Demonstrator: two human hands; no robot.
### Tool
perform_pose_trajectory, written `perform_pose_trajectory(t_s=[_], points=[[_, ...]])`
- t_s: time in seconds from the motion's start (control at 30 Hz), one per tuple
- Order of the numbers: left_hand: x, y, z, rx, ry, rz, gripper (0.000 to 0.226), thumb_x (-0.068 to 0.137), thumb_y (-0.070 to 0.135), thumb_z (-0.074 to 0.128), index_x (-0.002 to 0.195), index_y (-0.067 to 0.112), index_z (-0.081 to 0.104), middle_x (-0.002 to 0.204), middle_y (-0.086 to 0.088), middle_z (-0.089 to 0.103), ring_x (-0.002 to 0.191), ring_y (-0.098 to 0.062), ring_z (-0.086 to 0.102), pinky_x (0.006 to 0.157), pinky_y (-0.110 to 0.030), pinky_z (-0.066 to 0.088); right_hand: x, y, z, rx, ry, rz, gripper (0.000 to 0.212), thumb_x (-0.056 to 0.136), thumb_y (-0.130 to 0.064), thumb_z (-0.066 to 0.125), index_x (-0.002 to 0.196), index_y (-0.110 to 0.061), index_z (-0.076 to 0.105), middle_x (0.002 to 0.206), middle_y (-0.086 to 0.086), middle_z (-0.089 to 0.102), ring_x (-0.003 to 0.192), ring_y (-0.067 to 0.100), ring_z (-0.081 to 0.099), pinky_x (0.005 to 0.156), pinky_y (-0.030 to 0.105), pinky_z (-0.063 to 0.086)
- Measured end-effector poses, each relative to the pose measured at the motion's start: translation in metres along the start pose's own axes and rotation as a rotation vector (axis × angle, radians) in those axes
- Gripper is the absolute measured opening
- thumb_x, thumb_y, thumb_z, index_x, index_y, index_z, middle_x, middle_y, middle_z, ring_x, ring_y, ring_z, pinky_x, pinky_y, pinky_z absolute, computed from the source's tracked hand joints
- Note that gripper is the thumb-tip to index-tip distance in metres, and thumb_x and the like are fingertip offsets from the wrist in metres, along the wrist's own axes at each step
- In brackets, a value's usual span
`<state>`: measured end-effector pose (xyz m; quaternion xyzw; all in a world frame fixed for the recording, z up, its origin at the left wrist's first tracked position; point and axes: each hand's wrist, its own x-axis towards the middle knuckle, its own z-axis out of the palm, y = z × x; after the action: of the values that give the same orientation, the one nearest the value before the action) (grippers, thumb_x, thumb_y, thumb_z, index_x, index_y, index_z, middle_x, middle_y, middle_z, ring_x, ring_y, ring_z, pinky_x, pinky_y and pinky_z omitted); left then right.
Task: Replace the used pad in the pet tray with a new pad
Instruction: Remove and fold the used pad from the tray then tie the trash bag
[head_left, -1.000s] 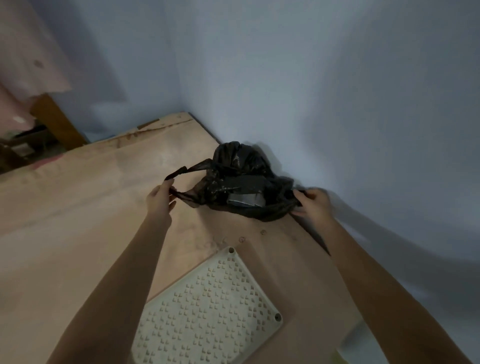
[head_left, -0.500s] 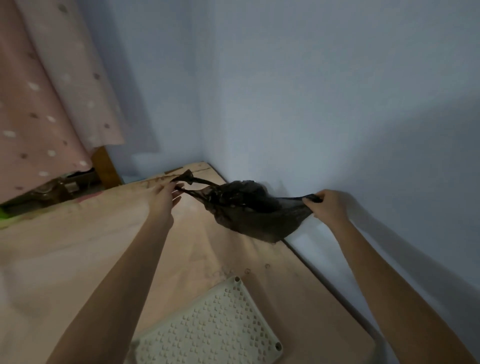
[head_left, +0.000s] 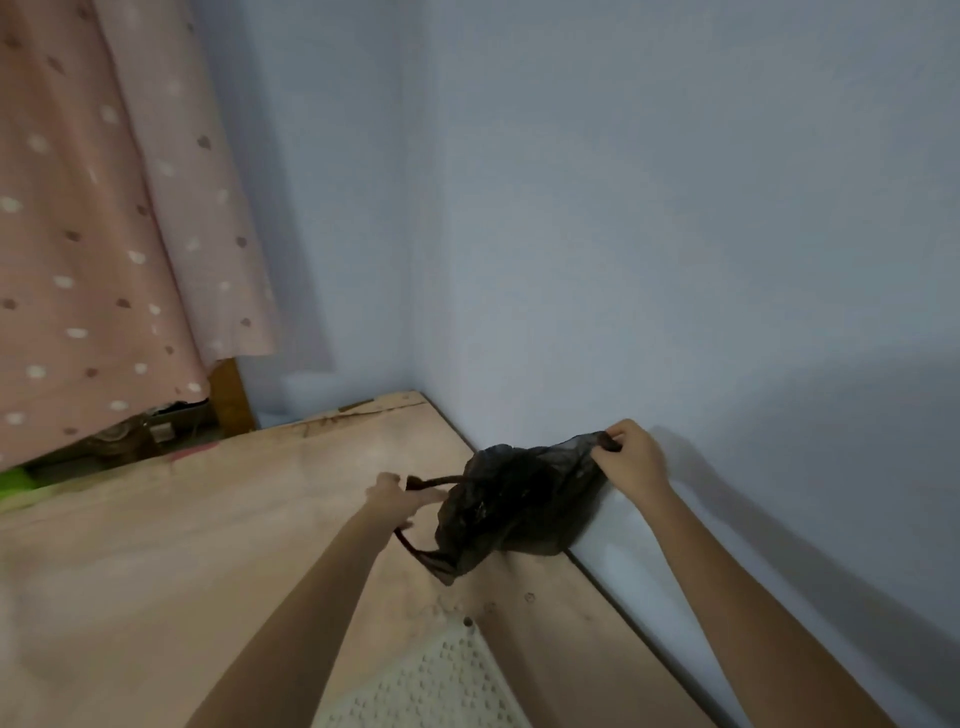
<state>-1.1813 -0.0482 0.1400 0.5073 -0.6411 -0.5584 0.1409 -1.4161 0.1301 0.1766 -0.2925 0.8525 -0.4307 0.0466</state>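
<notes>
Both hands grip the bag: our right hand (head_left: 631, 460) now lifts one handle toward two o'clock, our left hand (head_left: 397, 499), blurred, seemingly pinches another; black bag (head_left: 511, 506) hoisted off the board, tying next, we reckon.

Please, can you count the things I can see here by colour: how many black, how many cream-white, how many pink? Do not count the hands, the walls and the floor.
Black: 1, the plastic bag, held by the left hand and the right hand.
Cream-white: 1, the perforated tray.
Pink: 1, the dotted curtain.
Total: 3
</notes>
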Motion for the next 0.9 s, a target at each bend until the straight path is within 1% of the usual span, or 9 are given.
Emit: perform_pose_trajectory(t_s=[0.07, 0.13, 0.23, 0.33, 0.43, 0.6, 0.8, 0.87, 0.9], points=[[-0.001, -0.019, 0.014, 0.107, -0.099, -0.033, 0.055, 0.074, 0.017, 0.08, 0.116, -0.005, 0.051, 0.096, -0.015, 0.061, 0.08, -0.023, 0.063, 0.067, -0.032, 0.051, -0.004, 0.002, 0.002, 0.025, -0.033, 0.004, 0.017, 0.083, -0.007, 0.062, 0.099, -0.012, 0.058, 0.088, 0.001, 0.059, 0.069, 0.009, 0.052, 0.041, 0.009, 0.035], [-0.001, -0.033, 0.024, 0.212, -0.077, -0.037, 0.034, 0.077, 0.003, 0.074, 0.106, -0.01, 0.061, 0.071, -0.013, 0.062, 0.059, -0.019, 0.061, 0.06, -0.03, 0.051, -0.006, 0.004, 0.001, 0.034, -0.06, 0.014, 0.023, 0.083, -0.004, 0.06, 0.106, -0.009, 0.059, 0.092, 0.001, 0.058, 0.075, 0.013, 0.052, 0.045, 0.004, 0.036], [-0.001, -0.033, 0.022, 0.167, 0.022, -0.002, 0.02, 0.084, 0.003, 0.067, 0.095, -0.013, 0.066, 0.07, -0.014, 0.066, 0.058, -0.021, 0.061, 0.069, -0.032, 0.054, -0.007, 0.01, -0.01, -0.04, -0.005, 0.018, 0.019, 0.083, -0.008, 0.062, 0.101, -0.007, 0.062, 0.09, 0.005, 0.063, 0.078, 0.018, 0.054, 0.063, 0.02, 0.041], [-0.002, -0.012, 0.006, -0.032, 0.138, 0.082, 0.018, 0.087, 0.01, 0.065, 0.076, -0.004, 0.067, 0.062, -0.01, 0.064, 0.056, -0.018, 0.058, 0.065, -0.029, 0.048, 0.0, 0.014, -0.026, -0.121, 0.085, -0.016, 0.006, 0.087, -0.017, 0.06, 0.086, -0.011, 0.059, 0.076, 0.003, 0.061, 0.079, 0.026, 0.06, 0.066, 0.026, 0.039], [-0.001, 0.015, -0.014, -0.235, 0.223, 0.181, 0.021, 0.087, 0.017, 0.065, 0.07, 0.005, 0.066, 0.076, -0.01, 0.069, 0.072, -0.019, 0.061, 0.075, -0.03, 0.048, 0.012, 0.01, -0.035, -0.037, 0.071, -0.014, 0.007, 0.088, -0.017, 0.06, 0.083, -0.014, 0.056, 0.071, -0.002, 0.059, 0.08, 0.026, 0.062, 0.068, 0.028, 0.043], [-0.003, 0.053, -0.025, -0.464, 0.188, 0.267, 0.013, 0.088, 0.02, 0.064, 0.079, 0.011, 0.066, 0.089, -0.009, 0.07, 0.091, -0.022, 0.063, 0.09, -0.036, 0.048, 0.027, -0.006, -0.036, 0.399, 0.013, 0.125, 0.017, 0.08, -0.007, 0.069, 0.094, -0.015, 0.062, 0.097, 0.008, 0.066, 0.088, 0.024, 0.064, 0.086, 0.039, 0.053], [-0.003, 0.091, -0.035, -0.616, 0.201, 0.353, 0.009, 0.086, 0.017, 0.065, 0.08, 0.012, 0.067, 0.088, -0.006, 0.069, 0.095, -0.022, 0.063, 0.091, -0.036, 0.05, 0.049, -0.04, -0.049, 0.754, 0.024, 0.108, 0.021, 0.083, 0.001, 0.064, 0.103, -0.005, 0.062, 0.081, 0.008, 0.066, 0.07, 0.016, 0.063, 0.07, 0.023, 0.051], [-0.003, 0.104, -0.037, -0.627, 0.197, 0.41, 0.01, 0.087, 0.019, 0.065, 0.084, 0.01, 0.067, 0.097, -0.008, 0.067, 0.099, -0.02, 0.062, 0.094, -0.035, 0.049, 0.055, -0.052, -0.052, 0.688, 0.001, 0.046, 0.012, 0.088, 0.0, 0.058, 0.099, -0.004, 0.059, 0.07, 0.008, 0.066, 0.06, 0.013, 0.065, 0.063, 0.02, 0.052], [-0.003, 0.11, -0.038, -0.616, 0.2, 0.437, 0.012, 0.087, 0.021, 0.065, 0.086, 0.009, 0.067, 0.1, -0.008, 0.066, 0.1, -0.019, 0.061, 0.095, -0.033, 0.048, 0.059, -0.056, -0.052, 0.524, -0.045, 0.004, 0.01, 0.089, -0.001, 0.056, 0.097, -0.005, 0.059, 0.069, 0.007, 0.067, 0.059, 0.011, 0.067, 0.06, 0.019, 0.052]])
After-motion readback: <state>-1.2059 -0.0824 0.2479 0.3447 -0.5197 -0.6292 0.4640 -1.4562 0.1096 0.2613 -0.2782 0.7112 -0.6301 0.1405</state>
